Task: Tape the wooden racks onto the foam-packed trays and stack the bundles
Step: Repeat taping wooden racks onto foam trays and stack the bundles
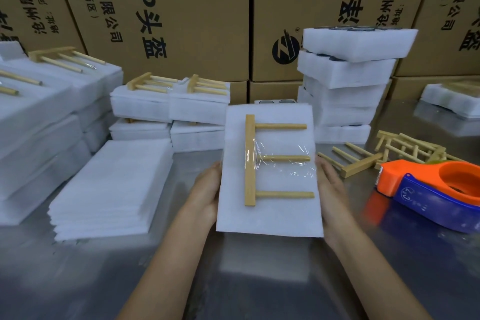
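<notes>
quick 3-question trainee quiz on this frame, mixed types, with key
1. True or false: clear tape already crosses the wooden rack on the held bundle.
2. Which hand is nearer the tape dispenser? A) left hand B) right hand
3. Fill in: the loose racks lie on the ___ side of the table.

Key: 1 true. 2 B: the right hand has the right edge in its grip, the left hand the left edge. 3 right.

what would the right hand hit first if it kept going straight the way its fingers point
Probably the foam-wrapped trays at the bottom of the tall stack behind: the right hand, holding the bundle's edge, points away toward them. The loose wooden racks lie just right of that line; depth is unclear.
</notes>
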`<move>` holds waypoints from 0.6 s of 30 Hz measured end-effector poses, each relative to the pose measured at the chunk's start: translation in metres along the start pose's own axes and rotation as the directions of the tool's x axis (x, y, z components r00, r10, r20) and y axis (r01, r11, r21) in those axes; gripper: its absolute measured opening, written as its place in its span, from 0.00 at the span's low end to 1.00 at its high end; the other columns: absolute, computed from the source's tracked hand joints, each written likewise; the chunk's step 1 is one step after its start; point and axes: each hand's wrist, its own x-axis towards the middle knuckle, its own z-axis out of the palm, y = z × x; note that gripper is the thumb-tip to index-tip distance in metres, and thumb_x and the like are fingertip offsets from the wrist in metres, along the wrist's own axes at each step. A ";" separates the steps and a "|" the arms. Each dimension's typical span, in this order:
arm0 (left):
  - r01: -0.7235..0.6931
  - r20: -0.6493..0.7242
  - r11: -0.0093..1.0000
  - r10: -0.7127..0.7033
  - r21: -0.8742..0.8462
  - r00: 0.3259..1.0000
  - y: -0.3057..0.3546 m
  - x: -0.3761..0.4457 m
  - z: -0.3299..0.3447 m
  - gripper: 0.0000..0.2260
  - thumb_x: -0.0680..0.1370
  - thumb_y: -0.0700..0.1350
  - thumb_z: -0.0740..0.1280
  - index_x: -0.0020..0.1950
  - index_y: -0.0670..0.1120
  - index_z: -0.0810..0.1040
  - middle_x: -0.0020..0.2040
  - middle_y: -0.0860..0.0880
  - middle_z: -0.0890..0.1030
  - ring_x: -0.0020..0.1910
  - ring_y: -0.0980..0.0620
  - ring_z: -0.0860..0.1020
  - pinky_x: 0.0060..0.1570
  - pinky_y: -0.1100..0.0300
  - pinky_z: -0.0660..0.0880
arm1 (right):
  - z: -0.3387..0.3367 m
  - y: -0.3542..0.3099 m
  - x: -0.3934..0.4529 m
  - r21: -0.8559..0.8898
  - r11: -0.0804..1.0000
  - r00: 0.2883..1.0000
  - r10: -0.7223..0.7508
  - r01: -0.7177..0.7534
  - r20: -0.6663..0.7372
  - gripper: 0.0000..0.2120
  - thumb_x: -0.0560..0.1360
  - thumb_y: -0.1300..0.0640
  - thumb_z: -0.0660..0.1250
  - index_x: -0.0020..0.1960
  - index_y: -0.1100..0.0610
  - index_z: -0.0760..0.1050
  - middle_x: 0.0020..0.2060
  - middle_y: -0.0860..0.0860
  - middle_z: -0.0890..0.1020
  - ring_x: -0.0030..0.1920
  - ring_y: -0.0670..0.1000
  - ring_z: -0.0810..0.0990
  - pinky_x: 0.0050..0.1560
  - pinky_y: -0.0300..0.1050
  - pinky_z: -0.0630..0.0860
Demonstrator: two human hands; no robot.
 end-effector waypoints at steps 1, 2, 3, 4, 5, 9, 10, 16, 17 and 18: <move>0.020 0.000 0.999 -0.020 -0.027 1.000 0.001 0.001 0.000 0.06 0.77 0.39 0.65 0.52 0.42 0.79 0.45 0.40 0.81 0.44 0.43 0.80 0.54 0.48 0.79 | 0.000 0.000 -0.001 0.008 1.000 1.000 0.003 -0.003 0.009 0.10 0.80 0.44 0.62 0.46 0.38 0.81 0.42 0.46 0.86 0.40 0.45 0.85 0.34 0.41 0.80; 0.043 0.009 0.998 -0.043 -0.056 0.999 0.001 0.002 0.000 0.08 0.77 0.39 0.65 0.55 0.42 0.78 0.50 0.39 0.79 0.49 0.42 0.78 0.62 0.44 0.76 | 0.001 -0.001 -0.001 0.041 0.999 0.999 0.035 -0.036 0.040 0.11 0.80 0.40 0.60 0.49 0.39 0.81 0.44 0.47 0.87 0.43 0.47 0.86 0.37 0.44 0.81; 0.056 0.012 0.995 -0.055 -0.082 0.998 0.001 0.003 -0.001 0.09 0.77 0.39 0.65 0.56 0.43 0.77 0.52 0.38 0.78 0.51 0.41 0.77 0.65 0.41 0.73 | 0.000 -0.003 0.000 0.081 0.993 0.992 0.082 -0.089 0.093 0.17 0.79 0.36 0.57 0.56 0.42 0.80 0.48 0.49 0.86 0.48 0.49 0.86 0.42 0.47 0.81; 0.057 0.010 0.993 -0.057 -0.107 0.998 0.001 0.005 -0.002 0.09 0.77 0.40 0.66 0.57 0.43 0.78 0.52 0.39 0.79 0.52 0.42 0.77 0.65 0.41 0.73 | -0.002 -0.005 0.001 0.092 0.986 0.982 0.121 -0.135 0.145 0.24 0.78 0.33 0.55 0.62 0.45 0.78 0.52 0.51 0.86 0.52 0.51 0.85 0.46 0.51 0.80; 0.055 0.010 0.990 -0.054 -0.128 0.998 0.002 0.007 -0.005 0.09 0.77 0.40 0.66 0.57 0.43 0.79 0.51 0.40 0.80 0.51 0.42 0.79 0.62 0.43 0.76 | -0.004 -0.007 0.001 0.079 0.985 0.967 0.137 -0.156 0.213 0.28 0.77 0.30 0.55 0.65 0.46 0.76 0.56 0.51 0.84 0.56 0.52 0.83 0.51 0.53 0.79; 0.066 0.025 0.980 -0.062 -0.188 0.998 0.008 0.017 -0.017 0.17 0.78 0.43 0.70 0.65 0.38 0.79 0.63 0.40 0.80 0.62 0.43 0.79 0.68 0.44 0.72 | 0.000 -0.007 -0.004 0.041 0.973 0.939 0.208 -0.228 0.273 0.26 0.69 0.40 0.73 0.64 0.50 0.79 0.57 0.52 0.84 0.57 0.54 0.83 0.50 0.48 0.82; 0.065 0.040 0.978 -0.059 -0.198 0.997 0.009 0.019 -0.019 0.19 0.77 0.44 0.71 0.66 0.38 0.78 0.65 0.41 0.80 0.64 0.42 0.78 0.68 0.43 0.71 | 0.001 -0.006 -0.005 0.082 0.960 0.932 0.238 -0.269 0.275 0.23 0.68 0.42 0.74 0.61 0.50 0.81 0.56 0.53 0.84 0.56 0.55 0.84 0.48 0.48 0.83; 0.071 0.120 0.948 -0.036 -0.310 0.992 -0.001 0.035 -0.031 0.11 0.80 0.44 0.63 0.54 0.41 0.83 0.45 0.46 0.86 0.43 0.50 0.85 0.43 0.56 0.82 | 0.021 -0.010 -0.012 0.258 0.899 0.912 0.268 -0.353 0.311 0.16 0.67 0.47 0.75 0.53 0.51 0.85 0.56 0.55 0.84 0.53 0.57 0.85 0.46 0.52 0.83; 0.086 0.126 0.925 -0.042 -0.369 0.991 0.000 0.039 -0.032 0.10 0.81 0.42 0.61 0.52 0.42 0.82 0.39 0.49 0.85 0.38 0.57 0.85 0.43 0.60 0.82 | 0.032 -0.017 -0.010 0.275 0.895 0.912 0.261 -0.351 0.316 0.16 0.68 0.48 0.75 0.53 0.52 0.85 0.55 0.55 0.84 0.53 0.57 0.85 0.45 0.52 0.83; 0.079 0.121 0.922 -0.036 -0.379 0.992 0.001 0.041 -0.031 0.09 0.81 0.40 0.60 0.52 0.44 0.80 0.37 0.54 0.83 0.38 0.63 0.83 0.49 0.62 0.80 | 0.046 -0.025 -0.006 0.290 0.893 0.913 0.247 -0.345 0.326 0.15 0.69 0.48 0.74 0.53 0.52 0.85 0.55 0.55 0.84 0.52 0.56 0.85 0.45 0.51 0.83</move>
